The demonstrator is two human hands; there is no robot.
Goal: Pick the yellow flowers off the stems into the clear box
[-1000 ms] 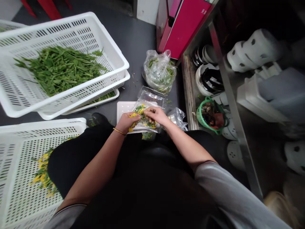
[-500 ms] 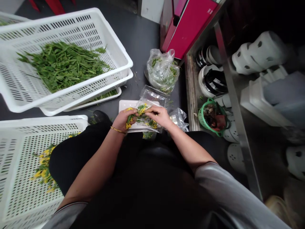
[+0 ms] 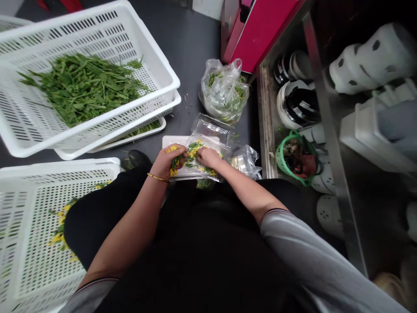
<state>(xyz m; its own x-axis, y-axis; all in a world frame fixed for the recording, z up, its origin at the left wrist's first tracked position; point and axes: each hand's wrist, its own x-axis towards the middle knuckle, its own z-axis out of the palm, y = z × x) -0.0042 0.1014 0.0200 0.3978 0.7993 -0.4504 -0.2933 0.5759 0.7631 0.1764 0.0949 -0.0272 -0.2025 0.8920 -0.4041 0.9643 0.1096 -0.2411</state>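
Note:
My left hand, with a yellow bangle at the wrist, is closed around a small bunch of yellow flowers with green stems. Just right of it, my right hand reaches down into a clear plastic container, fingers curled among more of the yellow flowers. What its fingertips pinch, if anything, is hidden. Under the container lies a white tray. The container's clear lid tilts open on the far side.
White perforated crates stand at the left, the top one holding leafy greens. A nearer white crate holds yellow flowers. Ahead sits a plastic bag of greens. A metal shelf with a green basket runs along the right.
My right hand has moved slightly left and lower, into the flowers in the container. The left hand stays nearly in place with its bunch. The view has shifted slightly.

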